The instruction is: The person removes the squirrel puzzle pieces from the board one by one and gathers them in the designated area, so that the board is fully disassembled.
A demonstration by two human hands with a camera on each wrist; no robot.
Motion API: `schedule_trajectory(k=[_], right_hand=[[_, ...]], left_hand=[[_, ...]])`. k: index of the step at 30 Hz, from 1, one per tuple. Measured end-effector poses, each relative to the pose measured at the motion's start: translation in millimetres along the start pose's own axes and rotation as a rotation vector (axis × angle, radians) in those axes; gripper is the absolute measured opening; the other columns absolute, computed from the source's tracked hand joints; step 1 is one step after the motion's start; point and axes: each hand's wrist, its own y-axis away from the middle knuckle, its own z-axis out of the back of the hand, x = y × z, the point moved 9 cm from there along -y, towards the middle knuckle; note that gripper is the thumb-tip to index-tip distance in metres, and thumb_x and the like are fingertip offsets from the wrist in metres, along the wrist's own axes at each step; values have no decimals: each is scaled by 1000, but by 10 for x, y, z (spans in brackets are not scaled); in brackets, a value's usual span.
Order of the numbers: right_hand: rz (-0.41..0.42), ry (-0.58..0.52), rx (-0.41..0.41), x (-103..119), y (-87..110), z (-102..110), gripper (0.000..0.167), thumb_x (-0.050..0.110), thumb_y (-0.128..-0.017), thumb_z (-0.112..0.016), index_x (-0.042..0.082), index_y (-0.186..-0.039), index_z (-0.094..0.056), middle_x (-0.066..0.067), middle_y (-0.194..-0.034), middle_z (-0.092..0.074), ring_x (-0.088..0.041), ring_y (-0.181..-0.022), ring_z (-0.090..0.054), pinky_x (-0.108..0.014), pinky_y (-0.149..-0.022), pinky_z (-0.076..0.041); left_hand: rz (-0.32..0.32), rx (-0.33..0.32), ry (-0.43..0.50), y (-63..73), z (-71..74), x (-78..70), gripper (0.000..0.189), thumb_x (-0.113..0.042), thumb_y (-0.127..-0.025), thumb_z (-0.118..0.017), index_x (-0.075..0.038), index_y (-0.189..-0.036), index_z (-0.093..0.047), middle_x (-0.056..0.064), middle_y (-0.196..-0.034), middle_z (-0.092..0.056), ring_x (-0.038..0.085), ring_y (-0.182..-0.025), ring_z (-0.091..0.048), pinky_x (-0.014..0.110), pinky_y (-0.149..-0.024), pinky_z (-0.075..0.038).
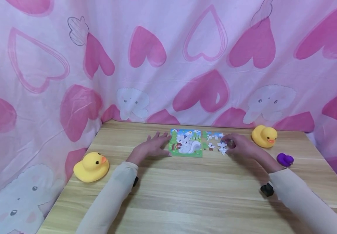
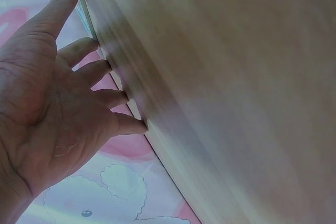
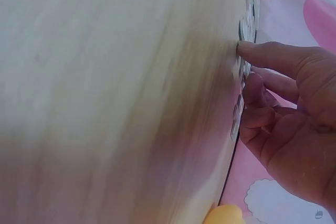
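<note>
A square puzzle picture (image 1: 185, 143) of a white cat-like animal lies flat at the back middle of the table. My left hand (image 1: 154, 146) rests at its left edge, fingers spread; the left wrist view shows the palm and straight fingers with nothing in them. To the picture's right lie several loose puzzle pieces (image 1: 210, 146), some joined. My right hand (image 1: 241, 146) is at the rightmost ones, thumb and forefinger pinching a puzzle piece (image 1: 222, 148). In the right wrist view the thumb (image 3: 278, 56) reaches the pieces' edge, and the other fingers are curled.
One yellow rubber duck (image 1: 91, 167) sits at the table's left edge, another (image 1: 264, 136) at the back right. A small purple duck (image 1: 284, 160) lies beside my right wrist. Pink heart-patterned curtain (image 1: 156, 78) hangs behind the wooden table (image 1: 186, 201).
</note>
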Motion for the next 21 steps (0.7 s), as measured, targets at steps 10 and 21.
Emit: schedule_trajectory(k=[10,21], right_hand=[[-5,5,27,69,3,-16,51,9,-91,-81,8,-140,-65,-9,-109,-65,-25,-96,-56,-33,-81,-53],[63,-42,-78,203,-161,-15,53,13,-92,-81,3,-140,-62,-15,-125,-69,-24,-96,-63,-35,-84,-57]], left_hand=[[-2,6,7,-5,5,-6,90,-47,-97,-75,-22,-169,-28,8,-180,-11,43,-167,3,71,-131,4],[1,13,18,0,-11,9,91,-48,-96,-75,-22,-169,-27,7,-180,-10,41,-167,3,70,-131,6]])
